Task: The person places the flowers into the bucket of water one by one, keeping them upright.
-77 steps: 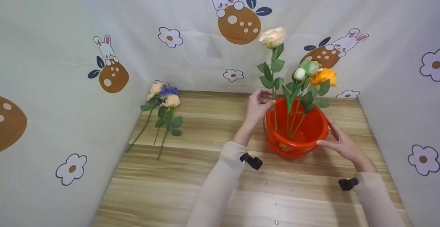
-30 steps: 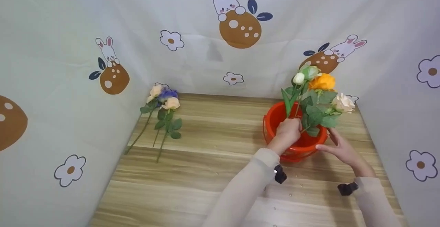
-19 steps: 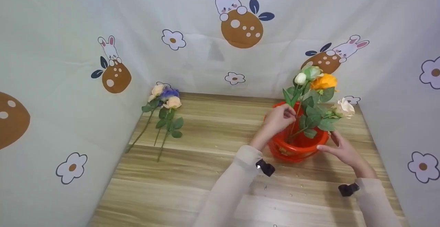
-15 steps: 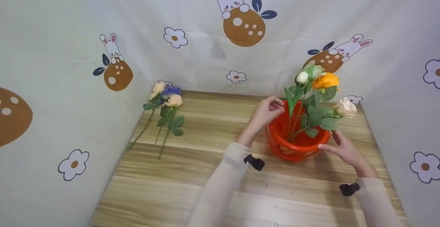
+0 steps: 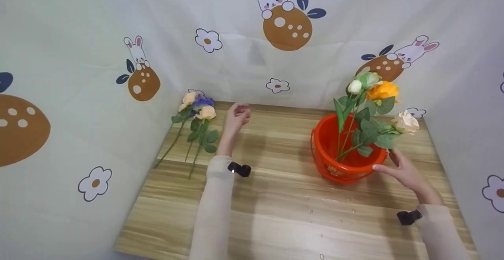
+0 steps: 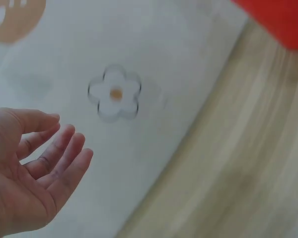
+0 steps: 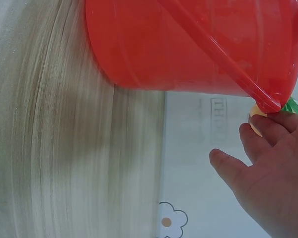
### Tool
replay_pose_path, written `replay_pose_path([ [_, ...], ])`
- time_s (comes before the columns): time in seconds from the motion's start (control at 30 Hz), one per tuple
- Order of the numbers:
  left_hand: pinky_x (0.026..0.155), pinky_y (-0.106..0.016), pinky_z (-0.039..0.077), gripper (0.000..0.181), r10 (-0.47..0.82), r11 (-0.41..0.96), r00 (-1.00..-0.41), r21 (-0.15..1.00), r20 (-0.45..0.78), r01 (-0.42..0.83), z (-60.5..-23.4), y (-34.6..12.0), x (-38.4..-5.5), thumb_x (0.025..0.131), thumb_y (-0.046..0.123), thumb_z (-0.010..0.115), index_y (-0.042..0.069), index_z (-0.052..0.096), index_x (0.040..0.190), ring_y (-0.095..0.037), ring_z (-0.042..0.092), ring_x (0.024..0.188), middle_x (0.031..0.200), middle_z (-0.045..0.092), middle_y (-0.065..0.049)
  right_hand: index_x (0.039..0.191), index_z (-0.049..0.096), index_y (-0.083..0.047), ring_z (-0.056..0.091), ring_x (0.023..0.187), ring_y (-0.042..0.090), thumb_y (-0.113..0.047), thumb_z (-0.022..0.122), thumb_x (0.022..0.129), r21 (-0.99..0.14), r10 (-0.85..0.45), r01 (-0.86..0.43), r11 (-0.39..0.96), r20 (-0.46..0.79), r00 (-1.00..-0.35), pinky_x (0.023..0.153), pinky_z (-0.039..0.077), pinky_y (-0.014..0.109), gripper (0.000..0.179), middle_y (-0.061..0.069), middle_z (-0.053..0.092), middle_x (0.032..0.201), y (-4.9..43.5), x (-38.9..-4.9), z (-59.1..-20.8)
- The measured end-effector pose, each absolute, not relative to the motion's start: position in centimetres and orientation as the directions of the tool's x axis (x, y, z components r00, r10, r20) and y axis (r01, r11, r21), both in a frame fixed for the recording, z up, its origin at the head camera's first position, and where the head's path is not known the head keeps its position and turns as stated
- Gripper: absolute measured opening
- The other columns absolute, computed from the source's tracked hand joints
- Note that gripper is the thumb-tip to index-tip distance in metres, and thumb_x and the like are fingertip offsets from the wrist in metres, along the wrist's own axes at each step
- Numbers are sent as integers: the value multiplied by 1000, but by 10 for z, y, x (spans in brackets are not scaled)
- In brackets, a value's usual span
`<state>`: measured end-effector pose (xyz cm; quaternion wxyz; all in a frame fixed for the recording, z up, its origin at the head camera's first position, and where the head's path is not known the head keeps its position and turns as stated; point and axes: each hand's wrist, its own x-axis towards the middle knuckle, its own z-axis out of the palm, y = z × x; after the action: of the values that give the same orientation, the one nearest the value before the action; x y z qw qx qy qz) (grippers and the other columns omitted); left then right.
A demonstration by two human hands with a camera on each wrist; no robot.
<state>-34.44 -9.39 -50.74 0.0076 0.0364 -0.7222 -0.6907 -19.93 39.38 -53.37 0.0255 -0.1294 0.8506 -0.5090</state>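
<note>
My left hand (image 5: pixel 235 118) hovers over the back left of the wooden table, fingers loosely bent and nothing held. Left of it lie cut flowers: a peach rose (image 5: pixel 207 112), a paler peach one (image 5: pixel 189 98) and a purple bloom (image 5: pixel 203 101). At the right stands a red bucket (image 5: pixel 346 176). My right hand (image 5: pixel 402 171) rests against its right side, thumb at the rim and extended fingers touching near the handle joint (image 7: pixel 270 103). In the bucket stand a white tulip bud (image 5: pixel 355 87), a green rose (image 5: pixel 369 78), an orange flower (image 5: pixel 384 90) and a tilted cream rose (image 5: pixel 407 123).
Patterned cloth walls (image 5: pixel 232 67) with bunny and flower prints close in the table (image 5: pixel 275 181) at the back and sides. Several small clear drops (image 5: pixel 322 236) dot the table in front of the bucket. The bucket's handle (image 5: pixel 313 145) hangs down.
My left hand let go of the cream rose, now leaning right in the bucket, then swung left toward the lying flowers. My right hand stays at the bucket.
</note>
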Motion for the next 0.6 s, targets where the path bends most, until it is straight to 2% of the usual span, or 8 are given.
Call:
replay_pose_path([
  [0.07,82,-36,53,25,-114,34,-991,996,-74,-79,-519,-117,-345,91,6,59,0,58,115,-20,60,88,103,61,-14,152,12,-15,17,138,4,-5,67,85,-873,-247,-188,449,80,-966,97,20,-2,87,24,10,155,394,-198,-532],
  [0.13,84,-37,51,27,-142,18,-984,994,-104,-108,-529,-140,-342,92,7,58,-1,57,117,-22,60,91,105,61,-13,152,12,-14,17,137,4,-5,67,86,-875,-245,-182,449,76,-967,97,20,-2,87,24,11,154,395,-197,-532],
  [0.33,76,-29,49,32,-254,29,-953,984,-164,-177,-566,-202,-328,94,10,56,-4,53,122,-22,58,96,111,60,-15,152,13,-12,20,129,-10,-2,67,85,-880,-250,-194,434,89,-964,98,21,-1,86,25,13,154,393,-198,-531],
  [0.47,89,-35,45,32,-326,78,-928,974,-179,-215,-584,-233,-314,95,10,54,-5,52,123,-29,52,110,120,56,-19,152,14,-13,20,130,-10,-1,67,84,-883,-253,-201,423,98,-962,99,21,-1,86,24,13,154,392,-199,-530],
  [0.6,92,-29,42,33,-362,117,-911,960,-197,-254,-597,-256,-299,95,7,52,-8,52,124,-24,50,111,125,53,-23,152,15,-13,20,130,-9,-1,67,84,-887,-251,-199,418,97,-963,99,21,-1,86,23,13,154,392,-200,-530],
])
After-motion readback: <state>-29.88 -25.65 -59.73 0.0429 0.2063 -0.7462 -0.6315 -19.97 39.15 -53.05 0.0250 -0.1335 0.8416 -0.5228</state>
